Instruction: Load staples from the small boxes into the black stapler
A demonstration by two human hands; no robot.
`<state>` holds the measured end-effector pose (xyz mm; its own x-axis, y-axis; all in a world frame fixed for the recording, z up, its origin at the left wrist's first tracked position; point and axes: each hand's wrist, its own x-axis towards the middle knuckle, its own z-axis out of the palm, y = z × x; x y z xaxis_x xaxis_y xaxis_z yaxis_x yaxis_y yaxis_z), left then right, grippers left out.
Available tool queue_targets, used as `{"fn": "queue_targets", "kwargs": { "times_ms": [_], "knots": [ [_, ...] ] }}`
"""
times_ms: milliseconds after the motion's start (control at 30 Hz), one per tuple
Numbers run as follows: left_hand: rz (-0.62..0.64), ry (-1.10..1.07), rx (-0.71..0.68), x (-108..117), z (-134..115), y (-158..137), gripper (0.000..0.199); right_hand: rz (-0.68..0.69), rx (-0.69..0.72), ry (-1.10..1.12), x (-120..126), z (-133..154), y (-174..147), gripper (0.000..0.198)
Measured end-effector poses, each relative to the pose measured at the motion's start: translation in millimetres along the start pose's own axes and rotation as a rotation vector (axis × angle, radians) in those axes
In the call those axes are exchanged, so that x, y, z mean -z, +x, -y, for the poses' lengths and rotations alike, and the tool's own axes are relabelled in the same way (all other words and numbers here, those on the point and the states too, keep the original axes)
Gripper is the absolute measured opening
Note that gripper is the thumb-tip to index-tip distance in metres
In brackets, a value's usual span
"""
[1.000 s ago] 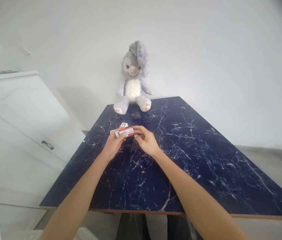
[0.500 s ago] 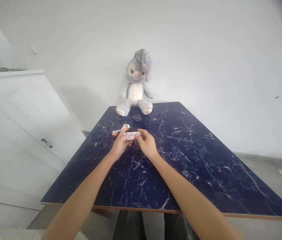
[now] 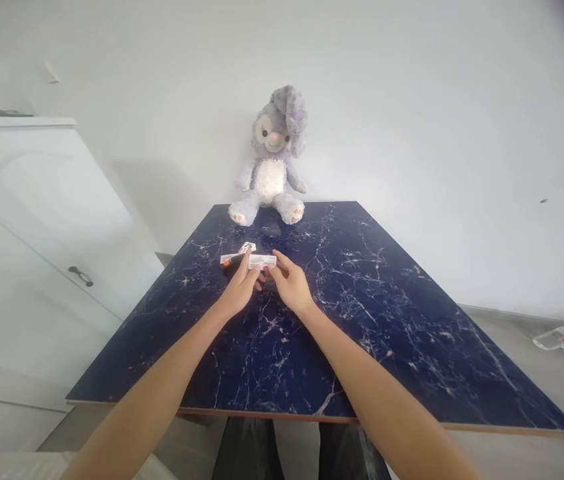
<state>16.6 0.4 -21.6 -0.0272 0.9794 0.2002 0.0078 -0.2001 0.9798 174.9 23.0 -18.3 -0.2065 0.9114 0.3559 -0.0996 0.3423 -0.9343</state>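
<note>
Between my two hands is a small white box (image 3: 263, 262) with red and grey print, its long side facing me. My left hand (image 3: 240, 288) is closed on the box's left end, and my right hand (image 3: 291, 283) pinches its right end. Just behind my left fingers lies a white carton with an orange and dark pattern (image 3: 228, 260), partly hidden by that hand. A white printed card or flap (image 3: 247, 247) shows beyond it; whether the two are joined I cannot tell.
The dark blue marbled table (image 3: 372, 320) carries all this. A grey plush rabbit (image 3: 271, 160) sits at its far edge against the wall, with a dark object (image 3: 271, 229) by its feet. A white cabinet (image 3: 27, 253) stands left; clear plastic (image 3: 562, 337) lies on the floor at right.
The white box has tipped slightly in my hands, so its printed side looks different. The whole view has shifted a little; both hands keep their hold.
</note>
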Motion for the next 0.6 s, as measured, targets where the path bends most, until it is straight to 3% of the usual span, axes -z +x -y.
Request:
{"fn": "queue_targets", "kwargs": {
  "times_ms": [100, 200, 333, 400, 433, 533, 600],
  "knots": [
    [-0.068, 0.104, -0.013, 1, -3, 0, 0.067, 0.088, 0.025, -0.135, -1, 5, -3, 0.059],
    [-0.281, 0.285, -0.06, 14, -15, 2, 0.056, 0.126, 0.068, -0.241, -1, 5, -3, 0.06],
    [-0.696, 0.549, -0.159, 54, -30, 7, 0.037, -0.077, 0.102, -0.491, 9, -1, 2, 0.049],
    [-0.845, 0.779, -0.061, 77, -30, 8, 0.031, -0.115, 0.056, -0.645, 17, -4, 4, 0.054],
    [-0.86, 0.88, 0.033, 86, -29, 9, 0.029, -0.102, 0.025, -0.705, 19, -5, 5, 0.059],
    [-0.723, 1.116, 0.253, 103, -21, 10, 0.022, -0.016, -0.018, -0.808, 20, -8, 3, 0.071],
    [-0.68, 1.177, 0.208, 105, -18, 11, 0.024, 0.032, 0.011, -0.833, 16, -9, 1, 0.073]
  ]
}}
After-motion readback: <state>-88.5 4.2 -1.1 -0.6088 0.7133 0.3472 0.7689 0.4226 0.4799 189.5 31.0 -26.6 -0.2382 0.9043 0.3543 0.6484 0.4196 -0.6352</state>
